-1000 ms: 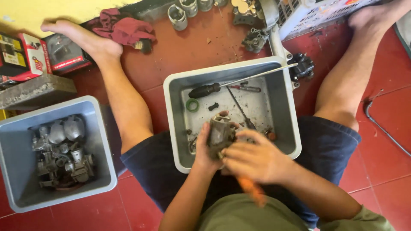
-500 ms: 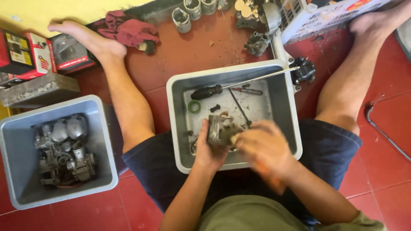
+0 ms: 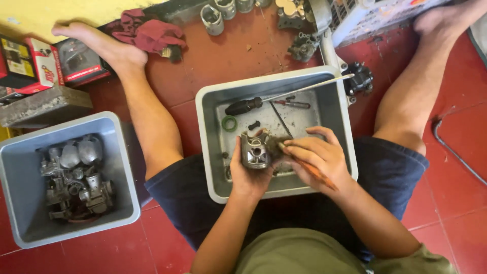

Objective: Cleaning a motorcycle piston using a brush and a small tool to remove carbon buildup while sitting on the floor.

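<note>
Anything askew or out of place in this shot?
One thing: the long black-handled screwdriver lies askew, handle inside the grey metal tray and thin shaft propped over its far right rim, tip overhanging. Nothing looks spilled or broken.

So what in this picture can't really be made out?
All in the head view:
- Brush head: hidden behind the metal part and the right hand; only its orange handle shows.
- Underside of the metal part: covered by the left hand.
- Small bits on the tray floor: too small to identify.
- Carburetor pile in the left tub: parts overlap, individual pieces unclear.
- Items along the top edge: cut off by the frame.
</note>
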